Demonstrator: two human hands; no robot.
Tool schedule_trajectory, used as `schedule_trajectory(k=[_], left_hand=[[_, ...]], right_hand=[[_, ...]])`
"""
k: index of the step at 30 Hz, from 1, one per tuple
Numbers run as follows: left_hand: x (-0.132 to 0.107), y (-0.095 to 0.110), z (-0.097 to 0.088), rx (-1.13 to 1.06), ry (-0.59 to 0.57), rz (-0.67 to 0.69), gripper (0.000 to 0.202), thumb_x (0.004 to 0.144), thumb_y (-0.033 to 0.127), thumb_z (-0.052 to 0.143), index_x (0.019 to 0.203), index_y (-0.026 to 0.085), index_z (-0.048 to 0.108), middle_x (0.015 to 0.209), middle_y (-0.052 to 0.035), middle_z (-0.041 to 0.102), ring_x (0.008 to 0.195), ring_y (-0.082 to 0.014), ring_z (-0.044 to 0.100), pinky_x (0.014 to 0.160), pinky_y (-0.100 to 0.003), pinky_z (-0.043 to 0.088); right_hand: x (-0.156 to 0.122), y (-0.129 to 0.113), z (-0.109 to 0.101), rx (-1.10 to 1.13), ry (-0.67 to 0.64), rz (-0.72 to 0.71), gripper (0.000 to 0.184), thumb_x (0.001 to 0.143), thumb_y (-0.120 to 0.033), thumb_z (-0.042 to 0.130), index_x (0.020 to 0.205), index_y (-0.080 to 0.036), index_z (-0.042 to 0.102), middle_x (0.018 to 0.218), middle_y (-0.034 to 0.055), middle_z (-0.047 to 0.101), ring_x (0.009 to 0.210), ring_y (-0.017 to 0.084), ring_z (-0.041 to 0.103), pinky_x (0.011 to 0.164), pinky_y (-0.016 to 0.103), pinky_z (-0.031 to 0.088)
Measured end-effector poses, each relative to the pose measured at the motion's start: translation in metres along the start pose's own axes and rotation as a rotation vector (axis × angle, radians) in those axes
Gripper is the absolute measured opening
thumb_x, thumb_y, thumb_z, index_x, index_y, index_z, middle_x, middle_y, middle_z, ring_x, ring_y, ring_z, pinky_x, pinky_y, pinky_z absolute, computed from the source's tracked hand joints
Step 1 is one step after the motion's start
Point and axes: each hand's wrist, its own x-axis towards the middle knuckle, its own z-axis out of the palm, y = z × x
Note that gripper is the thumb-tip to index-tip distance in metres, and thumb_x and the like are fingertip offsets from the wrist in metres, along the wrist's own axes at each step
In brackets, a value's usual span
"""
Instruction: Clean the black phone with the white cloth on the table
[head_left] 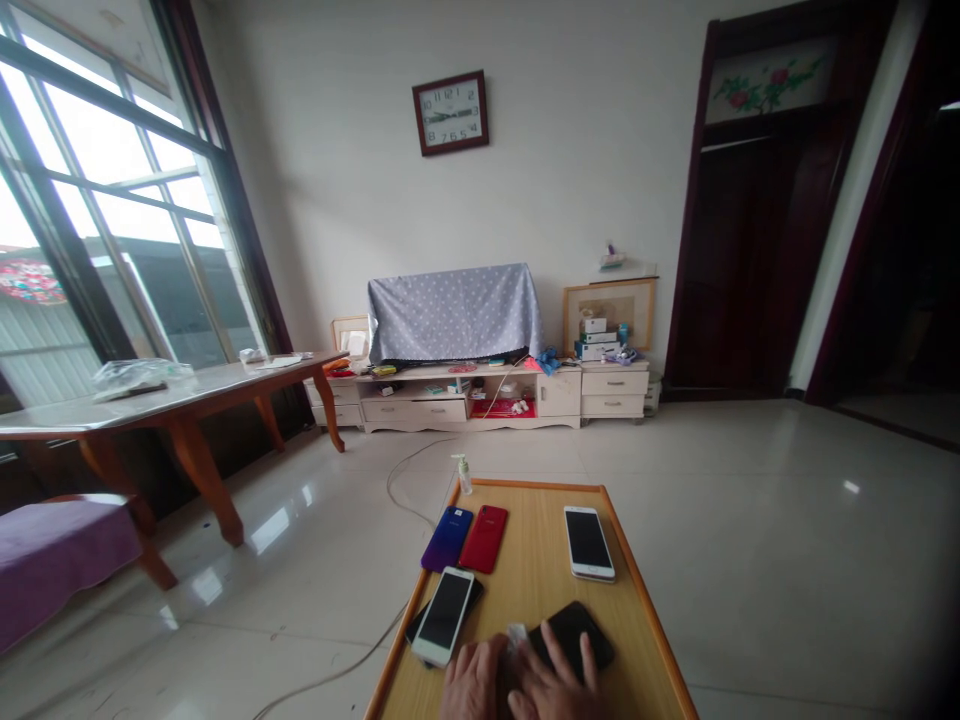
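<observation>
Left hand [471, 682] & right hand [556, 676] low at near end of table, backs up, almost touching around a small whitish crumpled scrap [515, 640], maybe tissue; can't tell if it's gripped. Left looks narrow, right's fingers [568, 665] fanned, tips by a flat black smartphone [571, 636]. Long pale-wood low table [628, 560] holds phones laid flat, mostly apart, so each is easy to reach: blue-purple gradient phone [447, 538], glossy red phone [482, 538], white-framed phone [589, 543], silver-white phone [442, 616] overlapping a black-cased phone [457, 606].
</observation>
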Motion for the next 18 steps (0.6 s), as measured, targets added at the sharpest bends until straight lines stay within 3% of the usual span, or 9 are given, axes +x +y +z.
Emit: schedule_trajectory(k=[4, 6, 9, 12, 14, 16, 18], left_hand=[[0.001, -0.006, 0.008, -0.004, 0.045, 0.041, 0.083, 0.056, 0.053, 0.084, 0.13, 0.026, 0.057, 0.113, -0.0082, 0.072, 0.104, -0.0303, 0.066, 0.091, -0.038, 0.052], [0.002, -0.007, 0.011, -0.002, 0.033, 0.029, 0.086, 0.052, 0.052, 0.086, 0.13, 0.026, 0.057, 0.113, -0.0084, 0.072, 0.103, -0.0308, 0.066, 0.091, -0.039, 0.052], [0.003, -0.002, 0.006, 0.005, -0.015, -0.02, 0.065, 0.068, 0.042, 0.074, 0.129, 0.024, 0.058, 0.116, -0.0088, 0.072, 0.106, -0.0301, 0.065, 0.094, -0.042, 0.051], [0.002, 0.006, -0.002, 0.005, -0.049, -0.052, 0.053, 0.078, 0.029, 0.06, 0.131, 0.023, 0.057, 0.118, -0.0086, 0.072, 0.107, -0.0279, 0.065, 0.097, -0.042, 0.05], [0.001, 0.007, -0.005, -0.012, -0.037, -0.033, 0.054, 0.079, 0.033, 0.063, 0.131, 0.023, 0.057, 0.119, -0.0085, 0.072, 0.107, -0.0274, 0.065, 0.097, -0.041, 0.05], [-0.001, 0.006, -0.005, -0.029, -0.007, -0.004, 0.065, 0.073, 0.042, 0.073, 0.132, 0.023, 0.056, 0.12, -0.0092, 0.071, 0.109, -0.0284, 0.065, 0.098, -0.04, 0.05], [-0.002, 0.003, -0.003, -0.037, 0.01, 0.021, 0.081, 0.06, 0.048, 0.084, 0.132, 0.023, 0.055, 0.12, -0.0101, 0.071, 0.109, -0.0304, 0.065, 0.097, -0.04, 0.05]], right_hand=[[0.013, 0.027, -0.055, -0.011, -0.025, 0.206, 0.051, 0.104, -0.062, 0.027, 0.141, -0.043, 0.057, 0.149, -0.0012, 0.051, 0.146, 0.042, 0.034, 0.109, 0.083, 0.018], [0.013, 0.028, -0.053, -0.011, -0.036, 0.213, 0.052, 0.103, -0.063, 0.028, 0.141, -0.043, 0.056, 0.15, -0.0006, 0.05, 0.146, 0.042, 0.035, 0.109, 0.083, 0.02], [0.009, 0.011, -0.015, 0.016, -0.049, 0.07, 0.044, 0.1, -0.062, 0.041, 0.135, -0.045, 0.061, 0.145, -0.0005, 0.055, 0.139, 0.04, 0.047, 0.111, 0.075, 0.031], [0.005, -0.008, 0.014, -0.023, 0.063, 0.034, 0.035, 0.1, -0.054, 0.046, 0.127, -0.048, 0.067, 0.136, -0.0034, 0.064, 0.134, 0.036, 0.054, 0.115, 0.07, 0.03], [0.007, -0.007, 0.008, -0.035, 0.063, 0.038, 0.036, 0.101, -0.053, 0.043, 0.13, -0.048, 0.065, 0.138, -0.003, 0.062, 0.137, 0.037, 0.05, 0.115, 0.072, 0.027], [0.012, 0.006, -0.016, -0.033, 0.005, 0.061, 0.044, 0.103, -0.057, 0.036, 0.14, -0.045, 0.057, 0.147, -0.0004, 0.054, 0.141, 0.039, 0.045, 0.112, 0.077, 0.025], [0.016, 0.025, -0.043, -0.065, 0.023, 0.177, 0.051, 0.104, -0.058, 0.028, 0.146, -0.04, 0.052, 0.152, 0.0008, 0.048, 0.145, 0.04, 0.038, 0.11, 0.08, 0.022]])
